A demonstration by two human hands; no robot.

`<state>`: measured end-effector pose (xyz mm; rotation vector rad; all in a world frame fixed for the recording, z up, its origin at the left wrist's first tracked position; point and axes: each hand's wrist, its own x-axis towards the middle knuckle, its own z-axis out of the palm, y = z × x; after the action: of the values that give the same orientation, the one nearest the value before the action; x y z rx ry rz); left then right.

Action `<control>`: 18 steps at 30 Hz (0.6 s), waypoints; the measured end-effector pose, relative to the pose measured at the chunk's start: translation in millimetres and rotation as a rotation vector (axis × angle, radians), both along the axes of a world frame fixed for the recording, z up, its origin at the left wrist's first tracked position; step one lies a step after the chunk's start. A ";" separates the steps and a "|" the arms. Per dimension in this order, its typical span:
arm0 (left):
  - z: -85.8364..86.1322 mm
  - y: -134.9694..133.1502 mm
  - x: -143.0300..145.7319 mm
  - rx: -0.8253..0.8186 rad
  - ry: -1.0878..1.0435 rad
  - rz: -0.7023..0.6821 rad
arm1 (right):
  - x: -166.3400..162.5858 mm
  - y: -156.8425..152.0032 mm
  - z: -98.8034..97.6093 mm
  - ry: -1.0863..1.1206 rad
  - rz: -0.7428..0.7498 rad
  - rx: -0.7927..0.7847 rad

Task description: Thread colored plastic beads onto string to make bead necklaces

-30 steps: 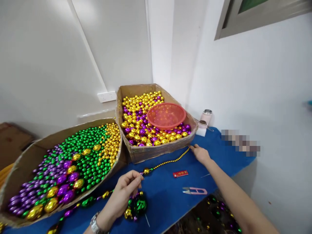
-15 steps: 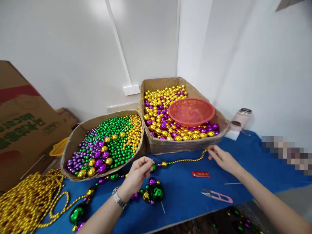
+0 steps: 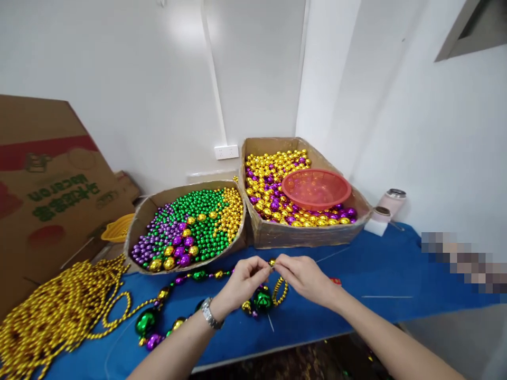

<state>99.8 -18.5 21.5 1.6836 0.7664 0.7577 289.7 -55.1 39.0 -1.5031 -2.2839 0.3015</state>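
My left hand (image 3: 247, 281) and my right hand (image 3: 307, 278) meet over the table's middle, fingertips pinched together on a beaded necklace's thin cord. A gold bead (image 3: 271, 262) sits just behind the fingertips. Below the hands hangs a loop of small gold beads (image 3: 280, 293), beside a large green bead (image 3: 263, 300) lying on the cloth. The necklace's purple, green and gold beads run left to another large green bead (image 3: 146, 321). My fingers hide the exact pinch point. A thin thread (image 3: 332, 255) stretches up and right from behind my right hand.
Two open cartons of loose beads stand behind: a left carton (image 3: 137, 224) and a right carton (image 3: 301, 239) with a red basket (image 3: 317, 189) in it. Gold bead strands (image 3: 67, 309) pile at left. A red packet (image 3: 335, 282) and pink flasks (image 3: 392, 200) are at right.
My right hand has moved left, bringing the gold strand's end up to my left hand; the strand now loops beneath. The view has shifted, and the scissors no longer show.
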 end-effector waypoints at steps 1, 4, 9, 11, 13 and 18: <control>-0.8 -1.3 -3.2 -0.005 0.001 0.001 | 0.1 0.4 -0.4 -0.008 -0.008 0.008; -4.6 -1.9 -11.2 -0.043 -0.003 0.042 | 3.6 -2.3 3.7 -0.025 -0.034 0.025; -10.7 7.5 -11.3 -0.123 -0.063 0.195 | 5.4 -14.6 23.8 -0.011 0.026 -0.033; -11.7 11.0 -5.8 -0.098 -0.073 0.197 | 1.5 -18.0 31.9 -0.025 0.094 -0.069; -11.3 11.7 1.4 -0.043 -0.071 0.126 | -4.3 -18.1 36.7 -0.059 0.140 -0.080; -6.5 6.0 12.6 0.023 -0.051 -0.135 | -14.9 -7.4 36.1 -0.109 0.128 -0.063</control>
<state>112.4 -12.4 15.0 1.7116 0.6044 0.7141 274.8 -62.5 75.1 -1.4378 -2.4839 0.3378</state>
